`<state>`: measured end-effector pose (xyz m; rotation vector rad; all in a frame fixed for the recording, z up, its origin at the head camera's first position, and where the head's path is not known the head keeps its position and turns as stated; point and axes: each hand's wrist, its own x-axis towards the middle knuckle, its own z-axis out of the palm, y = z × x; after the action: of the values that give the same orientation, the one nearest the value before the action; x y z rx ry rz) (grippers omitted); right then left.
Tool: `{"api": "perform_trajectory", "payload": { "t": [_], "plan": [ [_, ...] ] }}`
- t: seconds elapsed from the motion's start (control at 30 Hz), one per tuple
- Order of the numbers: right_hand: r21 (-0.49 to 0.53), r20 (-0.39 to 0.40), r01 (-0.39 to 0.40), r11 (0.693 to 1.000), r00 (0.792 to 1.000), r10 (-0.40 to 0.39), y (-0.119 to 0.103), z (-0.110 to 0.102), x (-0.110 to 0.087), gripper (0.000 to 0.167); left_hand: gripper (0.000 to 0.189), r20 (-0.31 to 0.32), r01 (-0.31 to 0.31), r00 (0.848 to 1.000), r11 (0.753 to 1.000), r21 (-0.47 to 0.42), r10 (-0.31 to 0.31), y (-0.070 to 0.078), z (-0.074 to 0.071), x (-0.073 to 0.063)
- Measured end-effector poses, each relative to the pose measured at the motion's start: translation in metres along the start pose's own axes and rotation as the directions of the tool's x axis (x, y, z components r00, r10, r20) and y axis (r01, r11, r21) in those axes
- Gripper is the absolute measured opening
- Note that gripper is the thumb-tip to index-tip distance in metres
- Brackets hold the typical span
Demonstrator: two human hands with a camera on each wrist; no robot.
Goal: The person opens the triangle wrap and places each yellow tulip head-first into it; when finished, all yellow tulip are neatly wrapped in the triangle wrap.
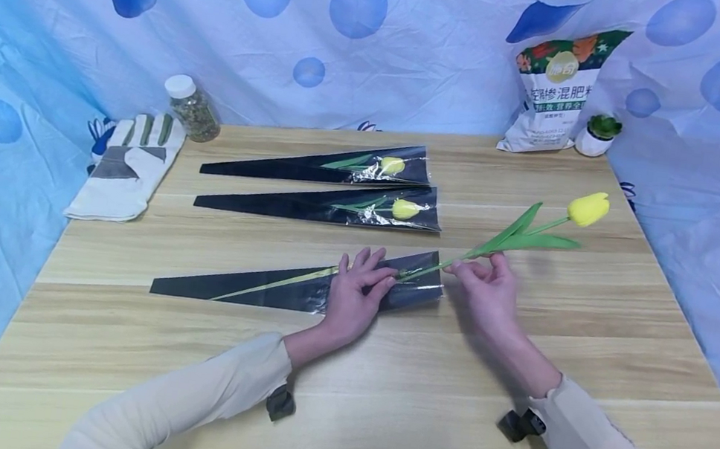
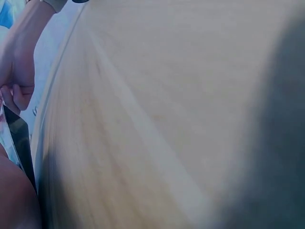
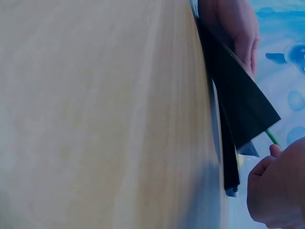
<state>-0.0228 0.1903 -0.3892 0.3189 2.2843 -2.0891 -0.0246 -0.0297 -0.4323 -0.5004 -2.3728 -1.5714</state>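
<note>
In the head view my right hand (image 1: 487, 289) pinches the green stem of a yellow tulip (image 1: 588, 209) just below its leaves. Bloom and leaves point to the far right, outside a black flower sleeve (image 1: 285, 286) with a clear front. The lower stem runs along the sleeve toward its narrow left end. My left hand (image 1: 354, 295) lies over the sleeve, thumb and forefinger pinching it near the wide mouth, other fingers spread. In the right wrist view the sleeve's mouth (image 3: 252, 114) tilts up, with the stem entering it. The left wrist view shows mostly bare tabletop.
Behind lie two more black sleeves (image 1: 259, 167), each holding a yellow tulip. White-and-grey gloves (image 1: 130, 174) and a jar with a white lid (image 1: 195, 111) are at the back left. A fertilizer bag (image 1: 554, 98) and a small potted succulent (image 1: 596, 137) stand at the back right.
</note>
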Motion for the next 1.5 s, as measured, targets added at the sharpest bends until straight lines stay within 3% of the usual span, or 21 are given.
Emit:
{"api": "perform_trajectory", "payload": {
  "t": [0.23, 0.43, 0.67, 0.87, 1.03, 1.17, 1.37, 1.5],
  "plan": [
    [0.093, -0.01, -0.074, 0.993, 0.997, 0.075, 0.004, 0.006, 0.002, 0.027, 0.016, -0.007, 0.005, 1.0, 1.0, -0.003, -0.005, 0.0, 0.004, 0.005],
    [0.284, 0.027, -0.12, 0.951, 0.993, 0.118, 0.007, 0.011, 0.001, 0.032, 0.016, -0.009, 0.014, 1.0, 1.0, -0.026, -0.014, 0.001, 0.007, 0.007],
    [0.36, 0.068, -0.169, 0.917, 0.986, 0.155, 0.01, 0.012, 0.003, 0.041, 0.016, -0.005, 0.032, 0.999, 0.999, -0.016, -0.032, 0.001, 0.01, 0.01],
    [0.353, 0.149, -0.248, 0.902, 0.967, 0.208, 0.011, 0.008, 0.005, 0.039, 0.016, 0.006, 0.041, 0.999, 0.999, 0.016, -0.041, 0.0, 0.009, 0.011],
    [0.305, 0.207, -0.295, 0.905, 0.949, 0.24, 0.012, 0.005, 0.006, 0.023, 0.015, 0.017, 0.045, 0.999, 0.998, 0.036, -0.045, -0.001, 0.01, 0.013],
    [0.324, 0.24, -0.311, 0.893, 0.94, 0.241, 0.013, 0.003, 0.006, 0.013, 0.014, 0.019, 0.04, 0.999, 0.998, 0.052, -0.041, -0.002, 0.01, 0.014],
    [0.322, 0.307, -0.32, 0.891, 0.926, 0.222, 0.012, -0.002, 0.007, 0.021, 0.013, 0.023, 0.03, 0.999, 0.997, 0.067, -0.032, -0.002, 0.009, 0.015],
    [0.277, 0.335, -0.349, 0.895, 0.908, 0.25, 0.009, -0.004, 0.005, 0.022, 0.013, 0.031, 0.033, 0.999, 0.996, 0.085, -0.035, -0.002, 0.009, 0.016]
  ]
}}
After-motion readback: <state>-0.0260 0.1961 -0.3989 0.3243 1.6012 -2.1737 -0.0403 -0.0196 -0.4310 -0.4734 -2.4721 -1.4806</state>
